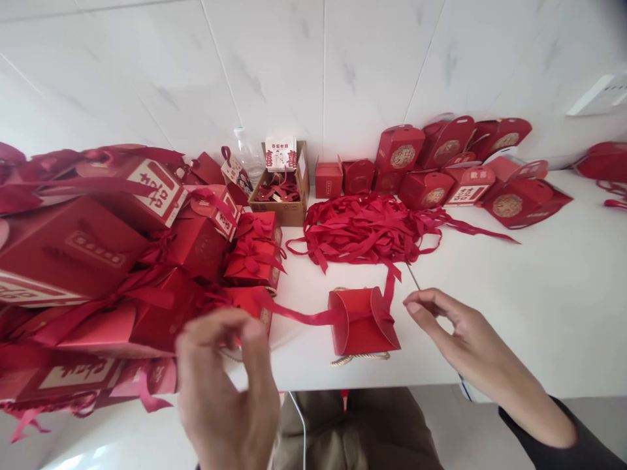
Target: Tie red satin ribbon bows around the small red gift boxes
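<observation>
A small red gift box (pixel 363 323) with curved closing flaps and twisted cord handles lies on the white table. A red ribbon (pixel 306 318) passes across it, one part running left towards the heaped boxes and the other (pixel 390 284) rising from its right side. My left hand (pixel 228 388) is raised left of the box, fingers curled and smeared by motion. Whether it touches the ribbon cannot be made out. Just right of the box, my right hand (pixel 445 326) has thumb and forefinger pinched together, with nothing visible between them.
Ribbon-tied red boxes (pixel 161 307) are heaped along the left. Behind the work lies a tangled ribbon pile (pixel 367 228), beside a cardboard box (pixel 289 212) and a clear bottle (pixel 247 153). Several untied red boxes (pixel 435 189) stand against the wall. A seam (pixel 414 277) crosses the table.
</observation>
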Motion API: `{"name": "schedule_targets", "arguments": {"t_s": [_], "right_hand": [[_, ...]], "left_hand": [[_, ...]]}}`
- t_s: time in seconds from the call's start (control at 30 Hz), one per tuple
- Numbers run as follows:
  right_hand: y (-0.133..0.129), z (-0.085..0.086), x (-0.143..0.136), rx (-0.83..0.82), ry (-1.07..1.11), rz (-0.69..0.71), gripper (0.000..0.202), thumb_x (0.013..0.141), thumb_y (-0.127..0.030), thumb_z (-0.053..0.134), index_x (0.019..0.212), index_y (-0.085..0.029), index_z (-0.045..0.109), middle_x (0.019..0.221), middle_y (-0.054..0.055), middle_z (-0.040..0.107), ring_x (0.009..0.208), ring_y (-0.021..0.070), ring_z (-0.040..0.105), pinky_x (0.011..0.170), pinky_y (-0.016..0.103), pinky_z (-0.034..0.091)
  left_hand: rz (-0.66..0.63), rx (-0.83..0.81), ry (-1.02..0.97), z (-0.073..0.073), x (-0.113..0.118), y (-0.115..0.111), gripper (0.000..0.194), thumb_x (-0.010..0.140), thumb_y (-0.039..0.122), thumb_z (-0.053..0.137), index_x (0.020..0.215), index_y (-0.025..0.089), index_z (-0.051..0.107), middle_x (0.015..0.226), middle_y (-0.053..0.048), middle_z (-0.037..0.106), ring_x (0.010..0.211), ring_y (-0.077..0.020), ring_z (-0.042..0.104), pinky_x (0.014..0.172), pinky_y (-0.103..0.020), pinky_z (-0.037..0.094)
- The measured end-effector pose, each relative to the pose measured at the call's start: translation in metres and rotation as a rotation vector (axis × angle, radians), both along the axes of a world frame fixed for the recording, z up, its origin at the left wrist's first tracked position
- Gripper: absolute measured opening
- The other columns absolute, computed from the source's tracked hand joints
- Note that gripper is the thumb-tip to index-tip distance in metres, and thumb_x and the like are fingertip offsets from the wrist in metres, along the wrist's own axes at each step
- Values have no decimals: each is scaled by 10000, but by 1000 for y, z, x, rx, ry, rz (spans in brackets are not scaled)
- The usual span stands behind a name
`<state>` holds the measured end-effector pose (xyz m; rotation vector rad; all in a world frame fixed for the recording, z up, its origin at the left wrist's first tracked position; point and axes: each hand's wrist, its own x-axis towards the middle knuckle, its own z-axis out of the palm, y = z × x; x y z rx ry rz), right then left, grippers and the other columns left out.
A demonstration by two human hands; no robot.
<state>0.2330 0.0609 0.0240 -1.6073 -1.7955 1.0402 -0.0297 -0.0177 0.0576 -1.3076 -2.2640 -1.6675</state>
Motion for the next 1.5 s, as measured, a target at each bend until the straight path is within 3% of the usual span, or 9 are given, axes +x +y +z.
{"name": "schedule_targets", "arguments": {"t_s": [0.13,0.3,0.43,0.6,0.7,1.0,1.2,1.4,1.5], "right_hand": [[-5,-19,10,-288,39,62,554,976,-704,461,769,-222,640,689,4,551,624,180,465,574,307,354],[-10,-32,-6,-456,363,-58,460,871,-629,688,710,-198,664,661,5,566,596,166,441,569,298,320],[-9,-37,-23,-465,597,-202,478,797,-620,773,650,-207,585,634,-21,498,541,133,370,509,275,262],[0,-39,-28,-471,796,-234,438,773,-587,830,767,-207,614,712,-28,501,593,124,434,529,248,361],[3,-39,-28,-480,876,-244,404,771,-554,850,855,-206,662,777,-4,589,668,143,541,585,255,458],[8,-46,-33,-448,917,-313,457,770,-497,868,1121,-245,718,932,27,751,838,204,703,743,307,582],[17,-21,-30,-321,919,-308,371,736,-478,896,970,-247,724,989,3,702,880,167,664,829,276,562],[8,-25,-25,-280,696,-254,374,857,-576,785,899,-214,700,634,-32,583,576,147,525,545,270,443],[3,-36,-26,-324,608,-203,441,904,-619,715,1055,-205,731,720,18,692,640,196,615,594,313,498]], "left_hand": [[-446,-540,-268,-37,24,-25,456,1038,496,419,772,224,671,738,-31,684,719,-206,638,676,-312,508],[-430,-404,-442,-74,32,-11,469,994,556,517,1338,267,652,1474,-101,596,1421,-307,498,1168,-473,407],[-565,-244,-504,-61,41,13,384,1012,503,531,1282,275,682,1438,-104,603,1364,-294,535,1144,-446,413],[-565,-63,-489,-37,48,28,267,997,412,600,834,216,679,903,-30,663,864,-187,617,815,-282,498],[-517,-44,-542,-31,48,30,313,1012,422,574,790,212,642,741,7,600,715,-155,562,710,-253,474],[-642,-74,-608,-36,51,31,192,1004,401,603,1005,230,690,965,-19,691,931,-171,630,889,-272,488],[-655,-49,-589,-27,53,39,249,1022,394,572,857,216,628,798,8,632,758,-142,574,778,-250,479],[-658,-81,-582,-24,60,42,297,1044,425,505,873,216,629,866,-27,674,814,-177,622,815,-302,507],[-674,-106,-642,-31,62,42,301,1041,457,502,888,218,603,920,-40,699,859,-188,648,864,-329,515]]}}
